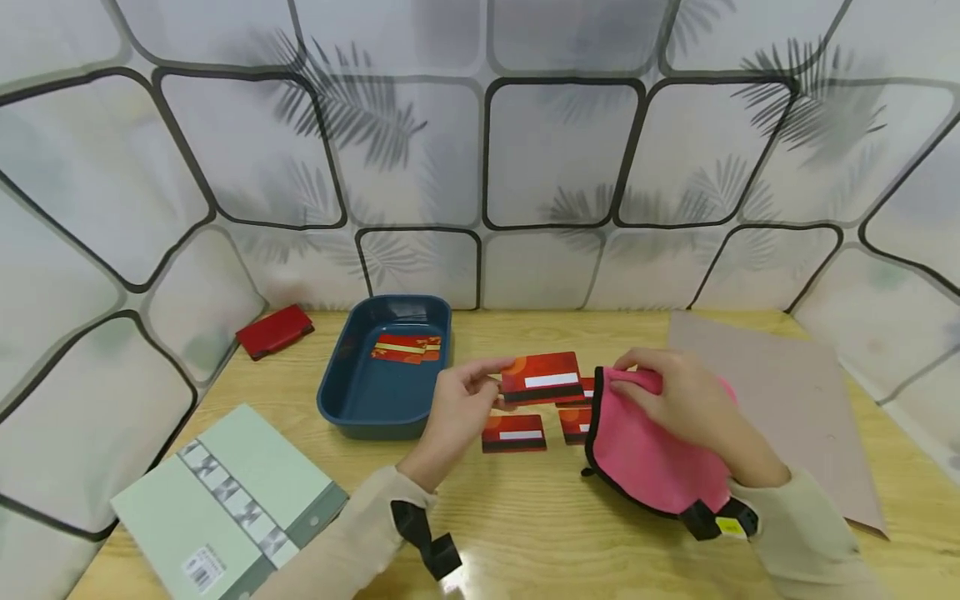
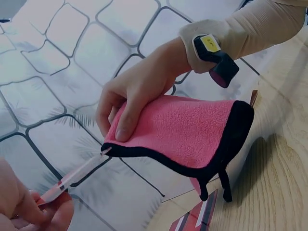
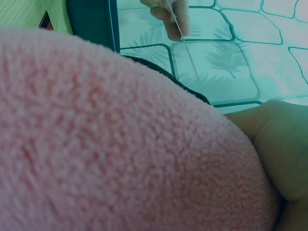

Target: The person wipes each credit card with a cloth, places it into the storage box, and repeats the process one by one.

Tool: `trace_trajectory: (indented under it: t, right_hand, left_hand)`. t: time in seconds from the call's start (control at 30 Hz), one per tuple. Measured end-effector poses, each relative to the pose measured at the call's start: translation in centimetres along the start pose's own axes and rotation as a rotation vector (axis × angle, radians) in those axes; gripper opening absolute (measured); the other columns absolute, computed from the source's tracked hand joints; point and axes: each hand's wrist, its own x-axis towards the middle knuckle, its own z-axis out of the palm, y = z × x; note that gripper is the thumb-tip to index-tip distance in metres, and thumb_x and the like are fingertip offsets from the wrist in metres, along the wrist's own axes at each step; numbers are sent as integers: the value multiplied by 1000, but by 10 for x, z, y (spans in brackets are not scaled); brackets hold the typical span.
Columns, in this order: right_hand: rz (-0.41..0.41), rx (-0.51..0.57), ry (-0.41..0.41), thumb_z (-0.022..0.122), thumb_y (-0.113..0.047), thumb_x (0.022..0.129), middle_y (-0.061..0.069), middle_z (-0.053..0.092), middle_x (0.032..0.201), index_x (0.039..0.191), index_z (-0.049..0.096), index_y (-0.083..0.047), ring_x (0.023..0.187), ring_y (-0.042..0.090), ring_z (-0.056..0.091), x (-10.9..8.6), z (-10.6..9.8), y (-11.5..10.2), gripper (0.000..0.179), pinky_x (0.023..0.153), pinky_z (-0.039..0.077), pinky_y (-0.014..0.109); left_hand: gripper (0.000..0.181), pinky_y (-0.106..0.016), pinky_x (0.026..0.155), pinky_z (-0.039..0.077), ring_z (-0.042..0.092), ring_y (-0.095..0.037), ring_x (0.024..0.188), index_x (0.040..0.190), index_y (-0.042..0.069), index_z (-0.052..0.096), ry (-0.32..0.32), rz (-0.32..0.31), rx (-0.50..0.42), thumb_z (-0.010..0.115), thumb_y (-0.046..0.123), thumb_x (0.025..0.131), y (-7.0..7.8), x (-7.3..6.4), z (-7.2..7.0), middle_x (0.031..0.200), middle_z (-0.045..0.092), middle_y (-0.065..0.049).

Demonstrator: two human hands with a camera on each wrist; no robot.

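My left hand (image 1: pixel 463 408) pinches a red card (image 1: pixel 542 377) with a white strip and a dark stripe, held up off the table. Thumb and fingers of my right hand (image 1: pixel 678 400) grip a pink fleecy cloth (image 1: pixel 652 450) with black edging, folded and hanging. In the left wrist view the card (image 2: pixel 72 180) is seen nearly edge-on beside the cloth (image 2: pixel 173 130). Below the held card lies another red card (image 1: pixel 513 434). Two more, one of them this card (image 1: pixel 574 423), are partly hidden behind the cloth. Pink fabric (image 3: pixel 120 134) fills much of the right wrist view.
A dark blue tray (image 1: pixel 360 417) stands left of centre, holding red and gold cards (image 1: pixel 405 348). Farther left are a red wallet-like case (image 1: pixel 275 331) and a pale green box (image 1: pixel 225 500) with a patterned band. A greyish-pink flat board (image 1: pixel 780 400) lies at right. Patterned curtains surround the table.
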Motion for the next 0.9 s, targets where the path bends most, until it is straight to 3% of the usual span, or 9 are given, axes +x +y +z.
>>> trace_trajectory:
  t: [0.07, 0.1, 0.2, 0.3, 0.4, 0.53, 0.67, 0.9]
  right_hand:
    - [-6, 4, -5, 82, -13, 74, -9, 68, 81, 86, 71, -23, 72, 11, 59, -2, -3, 1, 19, 64, 48, 31]
    - [-11, 3, -7, 82, -12, 74, -10, 68, 82, 87, 71, -23, 74, 11, 61, -2, -4, 1, 20, 66, 49, 32]
    - [-27, 6, -14, 83, -11, 72, -11, 68, 83, 87, 71, -24, 76, 11, 62, -5, -7, 1, 22, 67, 50, 33]
    - [-37, 20, -12, 83, -11, 72, -12, 68, 82, 86, 71, -24, 73, 6, 59, -8, -9, 1, 22, 65, 49, 27]
    - [-39, 44, -10, 83, -12, 73, -13, 67, 81, 86, 71, -24, 72, 3, 57, -10, -8, 0, 22, 64, 48, 22]
    - [-42, 55, -25, 82, -14, 74, -14, 67, 82, 87, 71, -25, 73, 2, 57, -12, -5, -3, 21, 65, 48, 21]
    - [-40, 67, -56, 82, -17, 75, -16, 66, 82, 88, 70, -28, 72, 1, 55, -12, -2, -7, 21, 64, 47, 21]
    - [-25, 115, -125, 79, -20, 79, -16, 66, 83, 91, 70, -28, 71, 2, 54, -6, 1, -15, 17, 63, 47, 22]
  left_hand:
    - [38, -19, 45, 33, 63, -14, 65, 115, 5, 70, 3, 4, -8, 50, -11, 87, -1, 2, 1, 85, 71, -15]
    - [38, -20, 46, 34, 65, -17, 66, 116, 5, 70, 0, 7, -10, 52, -11, 86, -2, 3, 1, 83, 71, -16]
    - [36, -23, 59, 53, 70, -24, 75, 117, 1, 67, -28, 10, -68, 56, -11, 86, -3, 7, 3, 89, 73, -20]
    - [28, -31, 72, 59, 72, -24, 75, 115, -1, 67, -34, 7, -90, 63, -4, 88, -6, 11, 5, 94, 72, -22]
    - [19, -24, 56, 55, 66, -16, 58, 107, -2, 69, -13, -4, -63, 66, 6, 89, -9, 13, 6, 91, 72, -20]
    - [16, -19, 41, 38, 47, -12, 41, 95, 0, 70, 18, -64, -24, 67, 16, 91, -12, 13, 6, 72, 69, -11]
    - [21, -21, 43, 37, 40, -11, 45, 92, 1, 71, 28, -127, -11, 67, 21, 91, -14, 14, 8, 65, 59, 0]
    - [24, -24, 49, 52, 54, -10, 54, 98, -2, 72, 6, -179, -69, 67, 20, 91, -13, 12, 9, 73, 60, -1]
